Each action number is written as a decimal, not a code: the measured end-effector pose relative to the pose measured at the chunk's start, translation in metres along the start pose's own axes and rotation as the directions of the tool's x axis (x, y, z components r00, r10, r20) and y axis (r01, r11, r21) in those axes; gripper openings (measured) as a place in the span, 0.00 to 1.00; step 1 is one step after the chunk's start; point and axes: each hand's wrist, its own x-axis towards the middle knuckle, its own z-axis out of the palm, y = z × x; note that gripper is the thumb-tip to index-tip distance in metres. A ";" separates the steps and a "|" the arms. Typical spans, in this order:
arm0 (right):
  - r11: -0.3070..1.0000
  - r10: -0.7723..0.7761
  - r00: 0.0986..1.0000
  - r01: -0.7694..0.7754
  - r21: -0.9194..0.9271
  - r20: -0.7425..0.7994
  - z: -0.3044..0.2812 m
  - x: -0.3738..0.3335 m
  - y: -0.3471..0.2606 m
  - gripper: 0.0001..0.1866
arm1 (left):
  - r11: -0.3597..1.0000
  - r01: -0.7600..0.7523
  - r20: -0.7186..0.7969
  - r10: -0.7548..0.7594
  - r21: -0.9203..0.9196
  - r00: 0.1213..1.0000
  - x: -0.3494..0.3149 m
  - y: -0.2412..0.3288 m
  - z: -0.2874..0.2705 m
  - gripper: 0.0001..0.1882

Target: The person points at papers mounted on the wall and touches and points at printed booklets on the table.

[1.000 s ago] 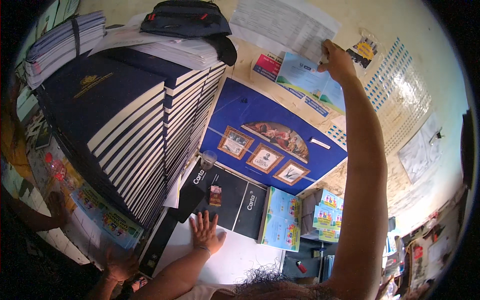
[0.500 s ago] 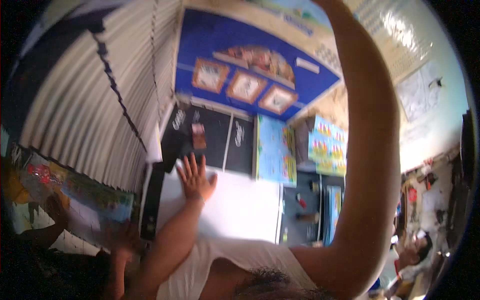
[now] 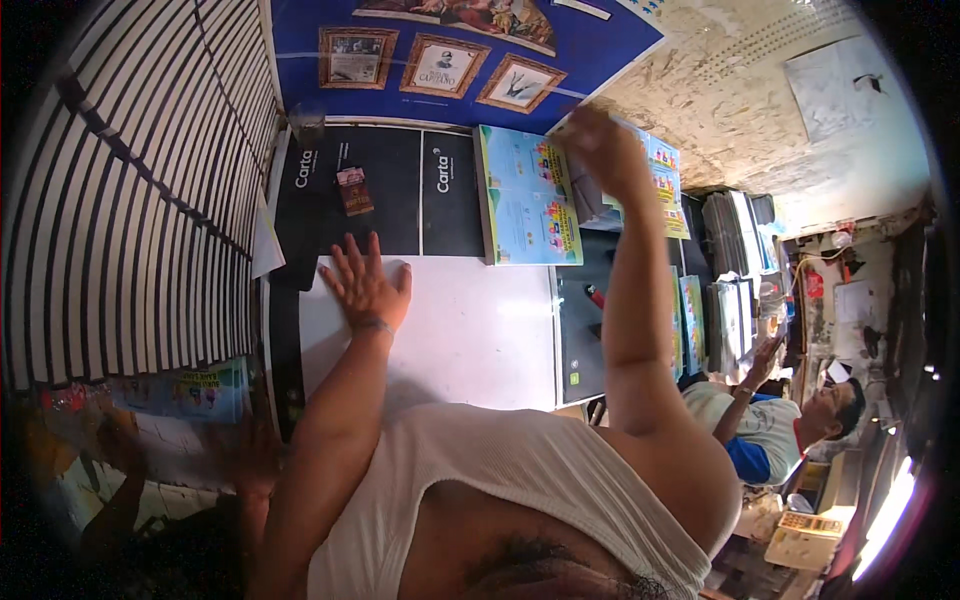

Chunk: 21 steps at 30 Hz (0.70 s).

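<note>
My left hand (image 3: 368,287) lies flat with fingers spread on the upper left corner of a white sheet or board (image 3: 480,325), fingertips at its far edge. Just beyond the fingers, on the black surface (image 3: 395,220), lies a small pink and brown pack (image 3: 355,192). My right hand (image 3: 602,150) is raised, smeared by motion, in front of stacked printed sheets. Whether its fingers are closed or hold anything does not show. Nearest to it are a light-blue stack of printed sheets (image 3: 520,195) and a second printed stack (image 3: 663,180) partly behind the forearm.
A slatted black-and-white panel (image 3: 130,200) bounds the left side. A small red object (image 3: 595,295) lies on the dark surface. Paper stacks (image 3: 735,240) stand farther right, near a co-worker (image 3: 755,420). Another person's blurred hands (image 3: 250,460) are at lower left, by printed sheets (image 3: 205,392).
My right arm has come down from overhead to the printed stacks. The view has tilted and sharpened. My left hand still rests spread on the white sheet.
</note>
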 end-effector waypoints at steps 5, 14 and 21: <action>0.992 -0.008 0.984 0.030 -0.120 0.179 0.122 -0.038 0.094 0.34 | 0.999 -0.035 -0.159 0.030 -0.033 0.987 -0.004 -0.017 -0.009 0.45; 0.997 -0.013 0.986 0.026 -0.077 0.164 0.186 -0.096 0.124 0.34 | 1.000 -0.009 0.075 0.011 -0.028 0.997 -0.024 -0.019 -0.015 0.46; 0.990 0.024 0.980 0.005 -0.144 0.200 0.175 -0.089 0.109 0.38 | 0.999 -0.008 -0.020 0.007 -0.031 1.000 -0.016 -0.014 -0.006 0.46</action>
